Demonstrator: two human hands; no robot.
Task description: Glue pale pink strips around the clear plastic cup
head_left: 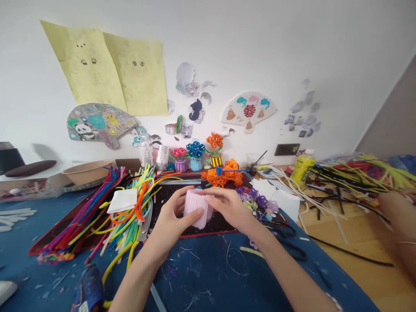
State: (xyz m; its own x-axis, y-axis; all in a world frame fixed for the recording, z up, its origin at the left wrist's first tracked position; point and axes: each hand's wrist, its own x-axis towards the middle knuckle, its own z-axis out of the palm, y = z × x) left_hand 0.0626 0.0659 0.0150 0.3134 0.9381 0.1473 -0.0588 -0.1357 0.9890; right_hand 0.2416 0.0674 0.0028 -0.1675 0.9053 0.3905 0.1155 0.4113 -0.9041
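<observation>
Both hands are on a pale pink pot of ribbed, fuzzy pipe cleaners, held above the dark mat. My left hand grips its left side, with the thumb across the front. From the right, my right hand wraps its fingers over the rim and the thumb presses near the top edge. The palms hide parts of the pot's sides, and its inside cannot be made out. Purple pipe-cleaner flowers lie just beyond my right hand. Left of my left hand is a pile of coloured pipe cleaners.
Small flower pots and orange pipe-cleaner flowers stand behind the mat. A glue gun lies at front left, beside yellow-handled pliers. At right are a yellow bottle, black pipe cleaners and another person's arm.
</observation>
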